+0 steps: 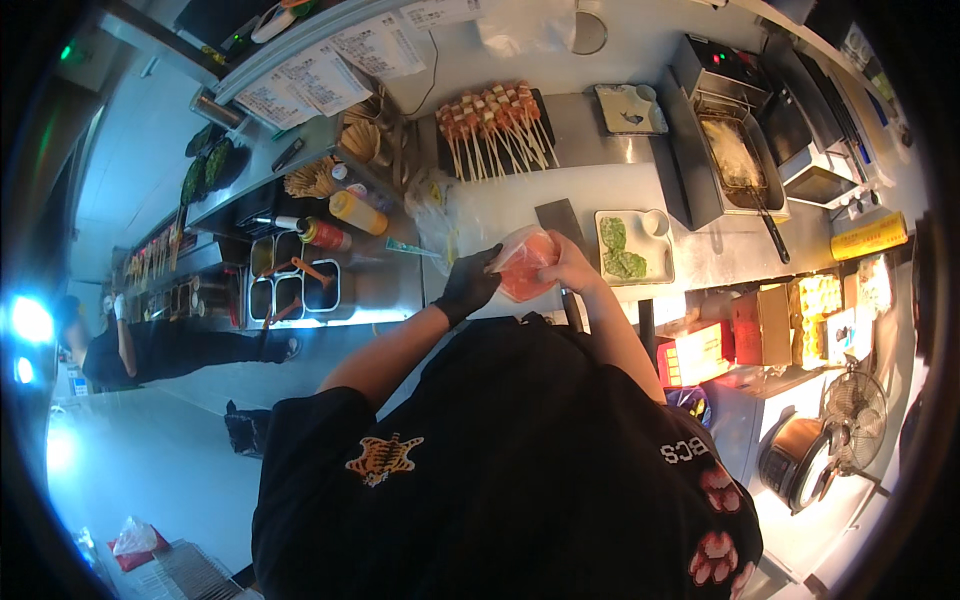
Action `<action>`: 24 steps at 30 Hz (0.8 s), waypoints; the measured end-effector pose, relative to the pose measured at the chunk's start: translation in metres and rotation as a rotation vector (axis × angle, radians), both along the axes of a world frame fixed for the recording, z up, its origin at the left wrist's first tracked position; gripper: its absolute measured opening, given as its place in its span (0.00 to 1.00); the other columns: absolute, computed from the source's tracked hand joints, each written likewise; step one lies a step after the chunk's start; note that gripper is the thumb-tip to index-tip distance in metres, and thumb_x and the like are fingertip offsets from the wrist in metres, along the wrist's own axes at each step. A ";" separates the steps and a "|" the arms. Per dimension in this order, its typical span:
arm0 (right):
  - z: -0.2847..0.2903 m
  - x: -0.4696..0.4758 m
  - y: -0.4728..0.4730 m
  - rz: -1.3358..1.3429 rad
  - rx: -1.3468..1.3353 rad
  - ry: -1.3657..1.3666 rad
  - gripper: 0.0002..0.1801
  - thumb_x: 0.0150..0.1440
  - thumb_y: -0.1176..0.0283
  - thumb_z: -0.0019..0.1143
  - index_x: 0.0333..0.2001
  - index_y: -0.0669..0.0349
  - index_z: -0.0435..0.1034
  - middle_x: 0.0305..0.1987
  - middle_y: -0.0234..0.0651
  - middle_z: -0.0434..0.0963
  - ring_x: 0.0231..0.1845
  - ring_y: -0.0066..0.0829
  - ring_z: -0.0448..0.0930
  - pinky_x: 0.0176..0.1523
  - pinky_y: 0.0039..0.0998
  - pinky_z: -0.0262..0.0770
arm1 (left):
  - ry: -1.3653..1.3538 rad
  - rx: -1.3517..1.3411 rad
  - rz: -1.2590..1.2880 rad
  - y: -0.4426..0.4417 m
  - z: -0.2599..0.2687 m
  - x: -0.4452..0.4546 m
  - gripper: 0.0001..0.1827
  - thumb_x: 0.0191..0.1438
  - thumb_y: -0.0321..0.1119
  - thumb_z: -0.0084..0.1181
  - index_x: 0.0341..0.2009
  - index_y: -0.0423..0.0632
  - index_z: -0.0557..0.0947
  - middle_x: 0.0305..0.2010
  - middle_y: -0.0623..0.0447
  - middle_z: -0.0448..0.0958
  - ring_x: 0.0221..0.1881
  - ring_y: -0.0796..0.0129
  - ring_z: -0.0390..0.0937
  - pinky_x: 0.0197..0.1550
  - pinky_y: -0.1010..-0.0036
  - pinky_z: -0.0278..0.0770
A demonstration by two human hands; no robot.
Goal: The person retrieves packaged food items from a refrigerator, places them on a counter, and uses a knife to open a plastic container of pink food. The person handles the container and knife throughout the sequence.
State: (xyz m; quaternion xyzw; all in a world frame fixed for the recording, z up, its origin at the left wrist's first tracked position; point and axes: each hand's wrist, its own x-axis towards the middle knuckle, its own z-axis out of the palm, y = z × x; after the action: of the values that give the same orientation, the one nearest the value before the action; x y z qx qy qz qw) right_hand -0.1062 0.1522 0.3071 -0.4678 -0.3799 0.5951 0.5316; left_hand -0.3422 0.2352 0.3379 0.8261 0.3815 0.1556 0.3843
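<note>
In front of my chest, above the counter's front edge, I hold a clear plastic bag of pinkish-orange food, which looks like raw meat. My left hand, in a black glove, grips its left side. The right hand, bare, pinches the opposite side. Partly hidden behind the bag lies a flat dark blade, apparently a cleaver. To the right, a white rectangular plate carries green leaves. Meat skewers lie side by side on a black tray beyond the bag.
A deep fryer bubbles at right, its basket handle jutting forward. Sauce bottles and metal containers with brushes stand at left. Behind them are bundled wooden sticks. A co-worker in dark clothes stands far left.
</note>
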 end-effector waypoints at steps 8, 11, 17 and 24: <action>0.020 0.005 -0.001 0.114 -0.111 0.091 0.42 0.35 0.73 0.70 0.59 0.66 0.67 0.51 0.35 0.78 0.54 0.28 0.78 0.61 0.30 0.71 | 0.007 0.010 -0.096 0.019 0.016 -0.013 0.20 0.52 0.31 0.60 0.51 0.42 0.83 0.44 0.42 0.84 0.47 0.57 0.83 0.52 0.64 0.78; 0.019 0.006 0.000 0.086 -0.046 0.075 0.43 0.34 0.73 0.70 0.59 0.66 0.67 0.52 0.34 0.78 0.54 0.28 0.78 0.61 0.30 0.71 | -0.096 -0.073 -0.066 0.024 0.031 -0.008 0.20 0.53 0.31 0.60 0.52 0.42 0.83 0.46 0.43 0.84 0.48 0.56 0.83 0.52 0.64 0.78; 0.048 0.003 -0.003 0.136 0.004 0.309 0.46 0.33 0.70 0.70 0.61 0.66 0.67 0.55 0.35 0.77 0.57 0.30 0.77 0.64 0.31 0.70 | -0.049 -0.111 -0.022 0.024 0.069 -0.008 0.13 0.50 0.31 0.63 0.41 0.39 0.85 0.38 0.39 0.83 0.39 0.48 0.83 0.43 0.63 0.79; 0.063 0.000 -0.002 0.191 0.062 0.377 0.47 0.32 0.68 0.70 0.61 0.66 0.66 0.56 0.35 0.77 0.58 0.30 0.76 0.65 0.32 0.69 | -0.029 -0.121 0.012 0.023 0.086 -0.006 0.11 0.48 0.32 0.66 0.34 0.38 0.84 0.34 0.41 0.83 0.34 0.51 0.82 0.39 0.63 0.78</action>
State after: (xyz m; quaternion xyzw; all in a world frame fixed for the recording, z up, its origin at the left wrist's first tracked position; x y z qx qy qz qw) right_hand -0.1061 0.1501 0.3698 -0.2934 -0.3345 0.7077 0.5488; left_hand -0.3479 0.2583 0.4243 0.7968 0.3895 0.1462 0.4381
